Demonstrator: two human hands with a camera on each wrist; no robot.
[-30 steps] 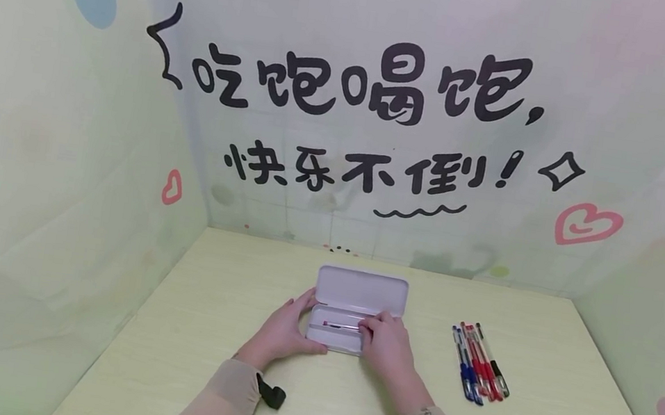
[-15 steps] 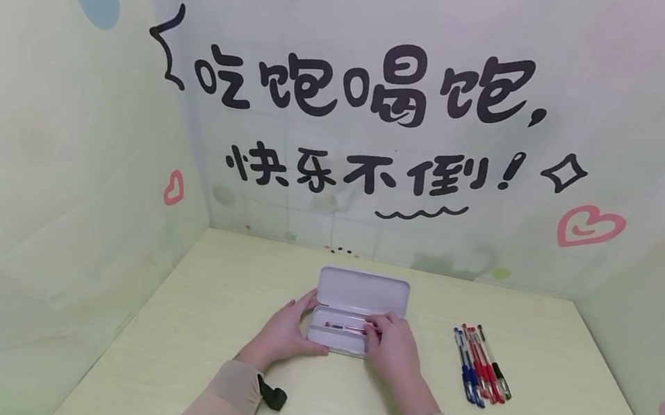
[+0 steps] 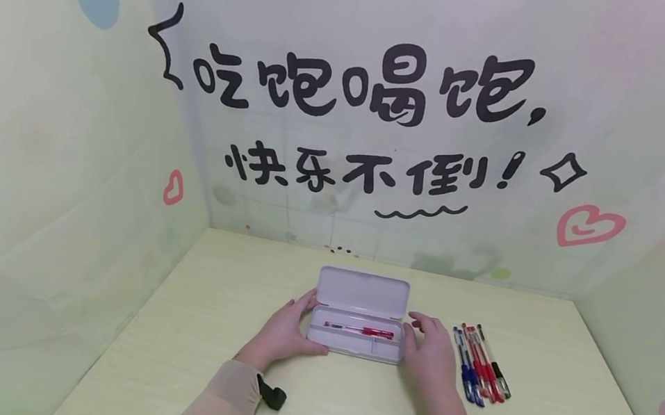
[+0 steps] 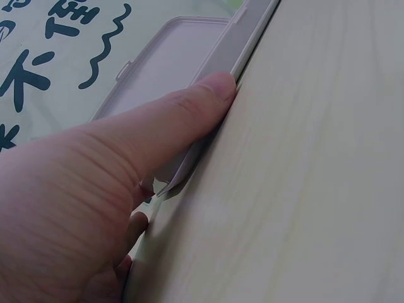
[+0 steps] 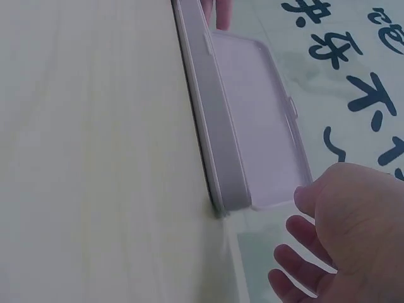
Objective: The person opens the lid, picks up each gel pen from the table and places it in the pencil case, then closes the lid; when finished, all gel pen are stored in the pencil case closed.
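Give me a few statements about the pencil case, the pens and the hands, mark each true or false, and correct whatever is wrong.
1. The pencil case has its lid open. True.
2. A blue pen lies in the pencil case. False: a red pen does.
3. The left hand grips the pencil case's left end. True.
4. A hand is holding a pen. False: neither is; the right hand is beside the pencil case's right end.
5. The loose pens include blue, red and black ones. True.

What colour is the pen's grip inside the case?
The grip is red, clearest in the head view.
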